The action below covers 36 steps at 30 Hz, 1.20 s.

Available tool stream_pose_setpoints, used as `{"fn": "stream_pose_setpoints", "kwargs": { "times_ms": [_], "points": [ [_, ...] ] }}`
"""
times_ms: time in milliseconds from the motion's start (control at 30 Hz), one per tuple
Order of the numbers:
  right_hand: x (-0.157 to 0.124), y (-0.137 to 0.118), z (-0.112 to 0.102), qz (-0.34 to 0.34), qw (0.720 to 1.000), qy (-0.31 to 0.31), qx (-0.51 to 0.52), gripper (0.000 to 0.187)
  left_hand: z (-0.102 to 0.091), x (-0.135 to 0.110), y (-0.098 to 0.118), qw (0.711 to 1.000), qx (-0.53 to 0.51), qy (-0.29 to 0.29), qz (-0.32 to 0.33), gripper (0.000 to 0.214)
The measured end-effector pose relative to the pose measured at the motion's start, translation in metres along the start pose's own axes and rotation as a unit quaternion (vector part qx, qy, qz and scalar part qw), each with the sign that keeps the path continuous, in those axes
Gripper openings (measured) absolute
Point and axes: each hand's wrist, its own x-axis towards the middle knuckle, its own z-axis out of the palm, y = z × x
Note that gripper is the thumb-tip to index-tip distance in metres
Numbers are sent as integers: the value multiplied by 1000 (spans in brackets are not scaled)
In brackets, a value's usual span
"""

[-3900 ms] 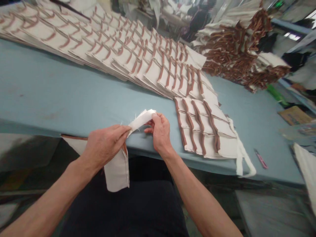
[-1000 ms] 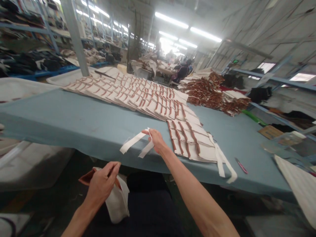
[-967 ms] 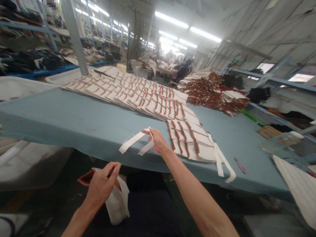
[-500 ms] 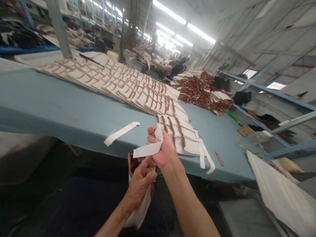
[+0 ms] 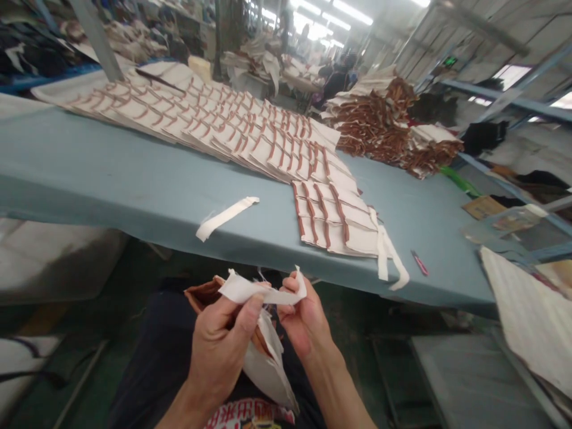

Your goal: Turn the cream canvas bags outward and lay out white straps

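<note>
Blue-grey cloth covers the long table [image 5: 111, 179], on which overlapped rows of banded pieces [image 5: 232, 128] are laid out, with a loose strip [image 5: 226, 217] lying alone near the front edge and a pink tool [image 5: 419, 263] further right. Below that edge, over the lap, a white strip [image 5: 261, 290] is stretched between the two hands, which are held close together but not touching. Its left end is pinched under the thumb of the left hand [image 5: 223, 339], and its right end is gripped by the fingertips of the right hand [image 5: 304, 319]. The strip's long axis runs left to right, almost level, with its frayed right tip turned upward. A white fabric piece [image 5: 268, 363] is also clamped in the left hand, directly beneath the strip. Its brown trim [image 5: 203, 295] is shown at the upper left, and its long axis slopes down and to the right toward the lap. It is touched by the left hand alone, while the right hand is kept just beside its upper edge. Whether strip and piece are joined cannot be told.
</note>
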Motion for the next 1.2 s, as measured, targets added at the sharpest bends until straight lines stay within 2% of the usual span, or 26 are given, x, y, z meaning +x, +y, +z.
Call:
{"fn": "stream_pose_setpoints", "kwargs": {
  "times_ms": [100,167,267,367,433,533,600,667,800,967,1133,1200],
  "points": [
    [-6,20,-15,-3,994,35,-105,53,-7,-8,12,999,42,-25,2,30],
    [-9,23,-28,-12,980,54,-190,56,-8,-14,18,998,62,-11,-14,33],
    [-12,8,-47,-72,945,105,-300,52,-10,-22,26,996,82,20,-43,36],
    [-21,-17,-49,-135,912,139,-362,46,-13,-26,30,994,104,-7,-43,34],
    [-32,-32,-35,-171,896,103,-396,44,-16,-26,32,993,113,-27,-18,32],
    [-50,-43,-1,-227,857,-76,-457,39,-20,-24,33,987,136,-74,38,34],
    [-57,-43,21,-230,846,-158,-455,33,-22,-21,33,978,163,-109,77,39],
    [-60,-39,36,-224,848,-197,-437,26,-22,-19,32,969,182,-121,115,41],
    [-59,-28,46,-227,862,-203,-405,15,-19,-18,34,972,162,-102,136,41],
    [-60,-19,47,-192,890,-171,-375,22,-19,-17,34,976,154,-96,118,38],
    [-58,-13,52,-131,918,-126,-352,26,-23,-22,26,975,186,-105,67,42],
    [-55,-11,53,-122,927,-113,-337,29,-21,-29,24,982,172,-69,31,35]
  ]
}}
